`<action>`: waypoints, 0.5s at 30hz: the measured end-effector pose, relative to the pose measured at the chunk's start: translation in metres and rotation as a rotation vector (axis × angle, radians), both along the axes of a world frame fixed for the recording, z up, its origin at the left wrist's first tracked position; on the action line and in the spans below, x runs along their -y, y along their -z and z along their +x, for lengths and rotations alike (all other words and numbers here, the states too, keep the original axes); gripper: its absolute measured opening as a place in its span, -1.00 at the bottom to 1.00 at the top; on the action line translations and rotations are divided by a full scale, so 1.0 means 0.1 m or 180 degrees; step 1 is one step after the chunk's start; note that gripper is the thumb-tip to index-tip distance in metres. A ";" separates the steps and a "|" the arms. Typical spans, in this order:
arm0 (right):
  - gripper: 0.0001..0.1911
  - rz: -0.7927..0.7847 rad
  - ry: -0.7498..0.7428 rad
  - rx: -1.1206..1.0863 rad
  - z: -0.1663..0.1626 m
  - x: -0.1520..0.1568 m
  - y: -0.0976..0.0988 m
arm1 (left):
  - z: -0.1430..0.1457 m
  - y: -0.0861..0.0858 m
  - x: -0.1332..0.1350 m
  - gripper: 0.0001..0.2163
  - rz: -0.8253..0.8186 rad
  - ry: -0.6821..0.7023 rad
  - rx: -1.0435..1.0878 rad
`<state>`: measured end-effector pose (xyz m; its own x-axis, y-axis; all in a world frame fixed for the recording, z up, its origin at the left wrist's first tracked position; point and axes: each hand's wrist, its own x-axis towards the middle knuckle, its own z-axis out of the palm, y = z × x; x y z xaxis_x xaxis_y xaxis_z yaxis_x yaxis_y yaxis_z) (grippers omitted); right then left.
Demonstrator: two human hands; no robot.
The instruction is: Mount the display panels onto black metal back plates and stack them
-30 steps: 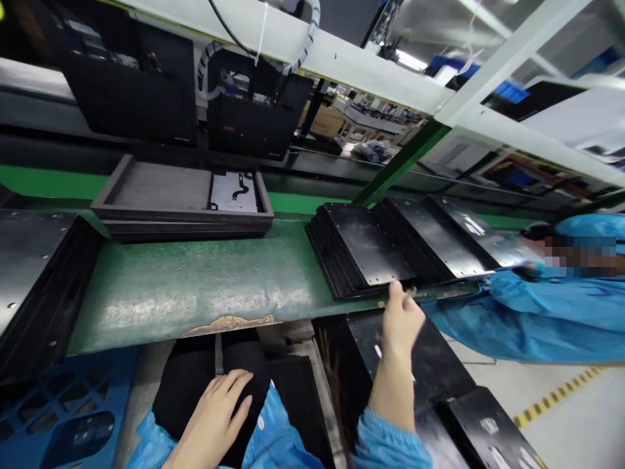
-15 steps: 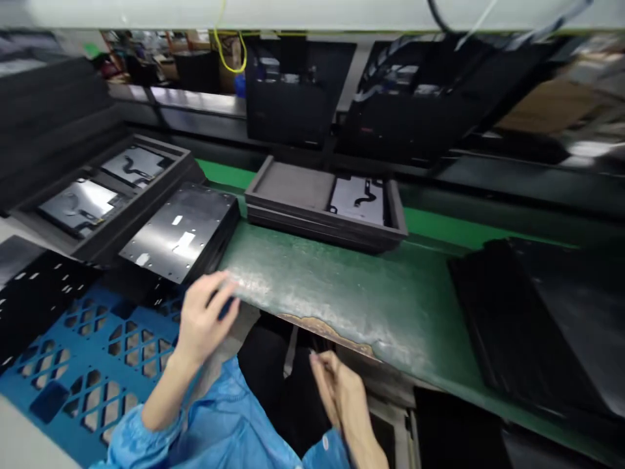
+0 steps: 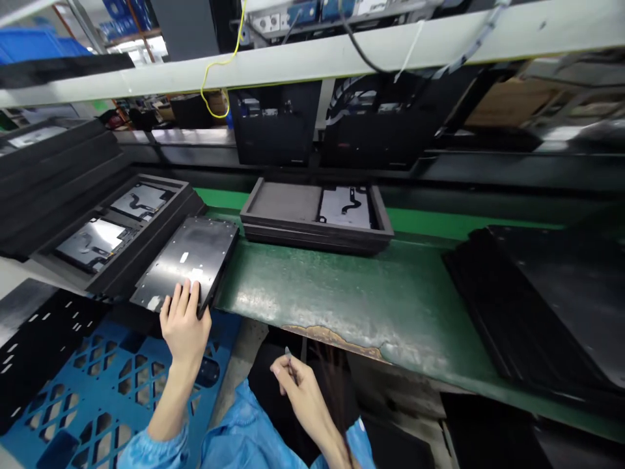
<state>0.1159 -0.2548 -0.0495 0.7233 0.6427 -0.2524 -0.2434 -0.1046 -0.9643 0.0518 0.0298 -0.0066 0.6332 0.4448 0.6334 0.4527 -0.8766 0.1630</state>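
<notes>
Head view: metal plate [image 3: 195, 242] under parted fingers of left hand [image 3: 187, 329]; slim object [image 3: 288, 353] clamped between fingers of right hand [image 3: 301, 391]; grey tray [image 3: 312, 226] beyond fingertips.

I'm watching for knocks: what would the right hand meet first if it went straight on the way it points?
Likely the front edge of the green workbench, ahead and leftward of the right hand. Depth is unclear; if high enough, the hand may clear it and meet the metal plate.
</notes>
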 end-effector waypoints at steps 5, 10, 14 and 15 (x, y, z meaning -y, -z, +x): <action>-0.21 0.0823 -0.0149 -0.1035 0.31 -0.67 -0.19 | -0.40 0.04 0.53 -0.23 -0.0065 0.0163 -0.0102; -0.25 0.1200 0.0257 -0.1898 0.40 -1.19 -0.30 | -0.76 0.23 1.00 -0.20 -0.0224 0.0370 -0.0455; -0.30 0.1135 0.0961 -0.1959 0.17 -0.87 -0.14 | -0.89 0.47 1.18 -0.13 0.0045 0.0616 -0.0729; -0.34 0.1133 0.1091 -0.1907 0.09 -0.70 -0.07 | -0.90 0.53 1.21 -0.13 0.0086 0.0786 -0.0751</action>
